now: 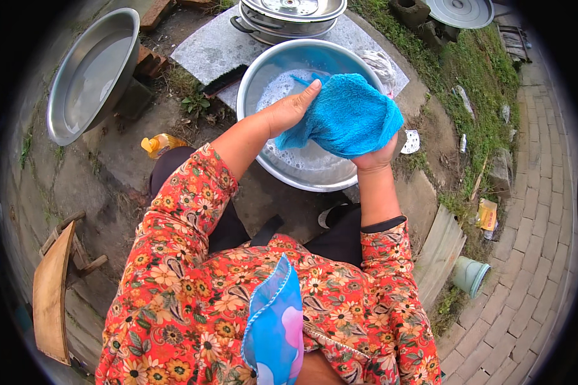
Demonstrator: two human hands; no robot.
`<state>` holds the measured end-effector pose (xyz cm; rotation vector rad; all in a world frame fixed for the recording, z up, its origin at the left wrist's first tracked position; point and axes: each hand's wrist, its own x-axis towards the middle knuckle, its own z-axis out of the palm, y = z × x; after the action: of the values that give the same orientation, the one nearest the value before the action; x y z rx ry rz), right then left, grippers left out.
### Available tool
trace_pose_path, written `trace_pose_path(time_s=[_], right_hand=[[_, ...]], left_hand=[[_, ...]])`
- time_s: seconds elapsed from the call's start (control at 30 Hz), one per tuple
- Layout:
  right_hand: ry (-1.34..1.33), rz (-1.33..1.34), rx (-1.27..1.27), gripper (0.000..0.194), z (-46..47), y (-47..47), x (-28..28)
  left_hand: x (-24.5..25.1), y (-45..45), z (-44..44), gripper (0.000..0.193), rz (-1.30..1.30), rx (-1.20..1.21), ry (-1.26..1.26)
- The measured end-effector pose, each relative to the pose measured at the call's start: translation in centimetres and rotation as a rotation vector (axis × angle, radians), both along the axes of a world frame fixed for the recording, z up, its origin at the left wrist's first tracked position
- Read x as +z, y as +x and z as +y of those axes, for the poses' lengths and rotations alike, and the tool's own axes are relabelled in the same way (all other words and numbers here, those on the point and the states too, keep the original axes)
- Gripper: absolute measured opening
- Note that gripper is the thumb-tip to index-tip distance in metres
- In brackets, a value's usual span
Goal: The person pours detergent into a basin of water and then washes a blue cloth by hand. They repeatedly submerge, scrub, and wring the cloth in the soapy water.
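A wet-looking blue terry towel (349, 115) is stretched between my hands over a round metal basin (313, 186). My left hand (294, 108) grips its left side, thumb on top. From underneath, my right hand (378, 153) holds the right part, and the cloth covers most of its fingers. White suds (289, 89) float on the water in the basin. Something thin and blue (315, 78) shows just beyond my left thumb; I cannot tell whether it belongs to the towel.
A stone slab (207, 45) bears stacked steamer pots (289, 21), a black-bristled brush (224, 81) and a whitish mop head (380, 67). At left stand a large metal basin of water (94, 82), a yellow detergent bottle (161, 145) and a wooden stool (53, 293). A pale bucket (469, 276) lies right.
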<state>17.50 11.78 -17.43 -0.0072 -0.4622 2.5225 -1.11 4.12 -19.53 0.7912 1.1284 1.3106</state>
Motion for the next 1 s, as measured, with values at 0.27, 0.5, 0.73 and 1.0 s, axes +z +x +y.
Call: trace_pose_path(time_s=[0.27, 0.5, 0.73, 1.0], right_hand=[[0.056, -0.122, -0.031, 0.058, 2.4, 2.3, -1.9], [0.036, -0.241, -0.012, 0.049, 3.8, 3.2, -2.5], [0.559, -0.917, -0.384, 0.034, 3.0, 2.1, -3.1], [1.564, -1.960, -0.439, 0.027, 5.4, 2.2, -5.4]], left_hand=[[-0.8, 0.5, 0.3, 0.041, 0.255, -0.299, -0.010], [-2.6, -0.4, 0.4, 0.014, -0.206, 0.202, -0.117], [-2.4, 0.2, -0.1, 0.048, 0.005, -0.028, -0.305], [-7.5, 0.1, 2.5, 0.049, 0.347, -0.001, -0.363]])
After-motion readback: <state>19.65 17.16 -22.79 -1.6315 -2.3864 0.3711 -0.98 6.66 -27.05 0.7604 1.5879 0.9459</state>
